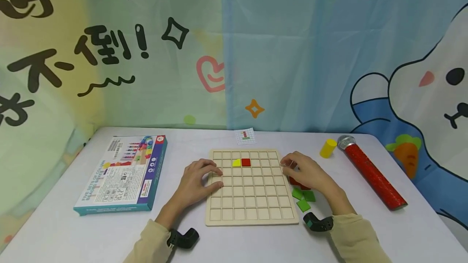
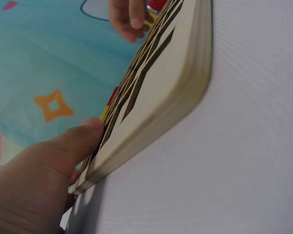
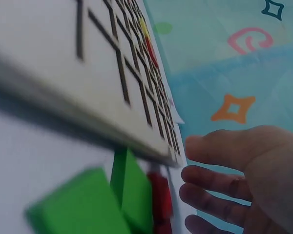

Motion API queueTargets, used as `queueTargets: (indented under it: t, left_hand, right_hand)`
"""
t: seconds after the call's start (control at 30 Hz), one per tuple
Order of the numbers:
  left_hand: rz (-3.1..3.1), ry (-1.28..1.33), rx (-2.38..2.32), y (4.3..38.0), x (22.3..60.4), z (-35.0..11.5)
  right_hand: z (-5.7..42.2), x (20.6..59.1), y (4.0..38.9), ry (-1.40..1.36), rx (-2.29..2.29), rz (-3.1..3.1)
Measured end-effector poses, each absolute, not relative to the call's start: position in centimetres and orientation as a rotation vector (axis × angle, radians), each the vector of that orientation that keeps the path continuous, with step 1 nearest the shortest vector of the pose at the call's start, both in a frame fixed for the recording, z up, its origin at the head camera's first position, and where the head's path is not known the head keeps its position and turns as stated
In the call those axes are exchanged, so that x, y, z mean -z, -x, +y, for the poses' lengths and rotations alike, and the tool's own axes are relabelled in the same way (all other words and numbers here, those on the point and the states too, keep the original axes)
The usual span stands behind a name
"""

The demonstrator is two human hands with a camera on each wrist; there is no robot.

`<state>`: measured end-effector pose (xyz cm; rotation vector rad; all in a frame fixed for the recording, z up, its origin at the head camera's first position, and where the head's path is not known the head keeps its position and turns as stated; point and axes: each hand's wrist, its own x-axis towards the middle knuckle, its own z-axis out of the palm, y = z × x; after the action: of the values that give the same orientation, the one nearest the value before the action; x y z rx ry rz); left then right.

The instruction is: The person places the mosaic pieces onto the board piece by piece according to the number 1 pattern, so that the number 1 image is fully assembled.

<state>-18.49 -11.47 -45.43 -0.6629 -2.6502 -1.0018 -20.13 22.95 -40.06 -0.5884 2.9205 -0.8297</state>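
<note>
A wooden grid board [image 1: 252,221] lies flat on the white table. Side by side in its second row sit a yellow piece [image 1: 236,162] and a red square tile [image 1: 245,162]. My left hand [image 1: 199,182] grips the board's left edge; in the left wrist view its thumb [image 2: 83,139] lies over the top face, the other fingers lower at the edge. Loosely bent, my right hand [image 1: 307,170] is by the upper right edge, and the right wrist view shows no piece between its fingers. Below that hand are several green tiles [image 1: 303,205] and partly hidden red ones [image 1: 297,184].
A small card with a printed grid pattern [image 1: 245,136] lies behind the board. To the left is a flat box [image 1: 117,177]. Right of the board stand a yellow cylinder [image 1: 328,148] and a long red glittery tube with a silver head [image 1: 373,173].
</note>
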Motion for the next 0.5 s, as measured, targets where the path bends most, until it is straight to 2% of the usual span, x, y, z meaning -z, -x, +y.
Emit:
queueTargets:
  t: [0.2,0.5]
  left_hand:
    - [-2.655,0.664,1.006,18.5,45.4,-11.6]
    - [-2.644,0.671,0.994,18.5,45.5,-11.5]
  right_hand:
    - [24.0,40.2,19.5,0.500,0.800,2.909]
    - [25.3,40.2,18.8,0.571,0.762,2.887]
